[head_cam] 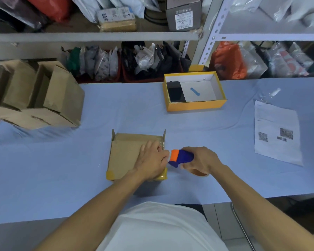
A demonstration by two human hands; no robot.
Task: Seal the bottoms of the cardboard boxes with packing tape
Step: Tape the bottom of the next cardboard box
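My right hand point(201, 159) hides most of the tape dispenser point(181, 158) in its closed grip, just beside the cardboard box point(127, 156) my flat left hand point(150, 160) presses onto the worktop point(62, 160).

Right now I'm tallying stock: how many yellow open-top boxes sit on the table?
1. The yellow box sits on the far side of the table, beyond the right hand, with a black phone inside. None seems hidden.
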